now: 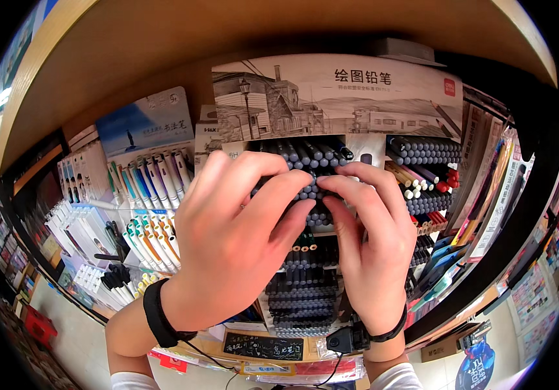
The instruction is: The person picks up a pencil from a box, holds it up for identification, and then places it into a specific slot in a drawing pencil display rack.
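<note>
My left hand [240, 229] reaches into a pencil display rack, its index fingertip and thumb against the ends of a bundle of dark grey pencils [319, 217]. From the other side, the index finger and thumb of my right hand [374, 224] meet the same bundle. A gap shows between thumb and index finger on each hand, and I see no pencil pinched there. Above my fingers lies another row of grey pencils [303, 157]. A display header [333, 107] with a sketched street scene stands over the rack. My hands hide the compartment's sides.
More grey pencils [423, 151] fill compartments at right, above pale pencils [423, 183] and red-ended ones [450, 180]. White-barrelled pens [155, 180] stand at left. A wooden shelf board [260, 29] overhangs everything. Upright packs [489, 185] line the right side. A small blackboard sign [262, 345] sits below.
</note>
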